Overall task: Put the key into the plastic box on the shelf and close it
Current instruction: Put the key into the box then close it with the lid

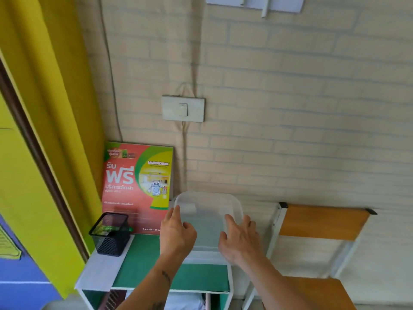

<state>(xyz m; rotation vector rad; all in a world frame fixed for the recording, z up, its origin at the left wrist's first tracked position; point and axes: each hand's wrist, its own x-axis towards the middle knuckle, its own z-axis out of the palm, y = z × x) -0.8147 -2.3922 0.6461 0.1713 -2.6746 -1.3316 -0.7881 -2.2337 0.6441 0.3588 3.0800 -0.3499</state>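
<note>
"Two hands on one box [209,222], clear plastic, sitting at the right end of the green-topped shelf [145,260] against the brick-pattern wall. How does it look to handle?"

"Light and thin-walled, I'd judge; stiff enough to keep its shape, but with some flex at the rim. Smooth plastic, so likely a bit slippery. Best held at the two side edges, which is where the hands are now."

"And the fingers?"

"Left hand [177,232] rests on the left edge, fingers loosely curled, index stretched along the rim. Right hand [240,238] lies on the right edge, fingers spread fairly wide and flat. Neither pinches anything I can make out."

"The key?"

"Not visible. Whether it lies inside under the cloudy plastic, I cannot tell. Nor can I say if the lid is pressed fully home."

"Around it?"

"A red and green poster [138,186] leans just left of the box, a black mesh cup [110,233] further left, a wooden chair [321,222] to the right."
</note>
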